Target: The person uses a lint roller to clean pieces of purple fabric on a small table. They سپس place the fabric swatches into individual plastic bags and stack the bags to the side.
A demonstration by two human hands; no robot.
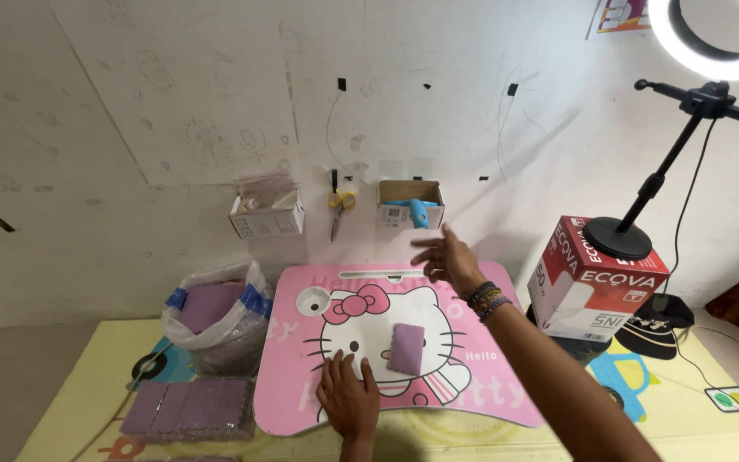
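My left hand lies flat on a pink lap table with a cartoon cat print, fingers spread, holding nothing. Just right of it a small purple rectangular pad rests on the table, not touched. My right hand is stretched out over the table's far edge with fingers apart and empty. It is close to a small open cardboard box fixed to the wall, which holds a light-blue tool.
Yellow-handled scissors hang on the wall beside a second box with clear packets. A plastic bag of purple pads and a flat pack of them lie at left. A red-and-white carton bearing a ring-light stand stands at right.
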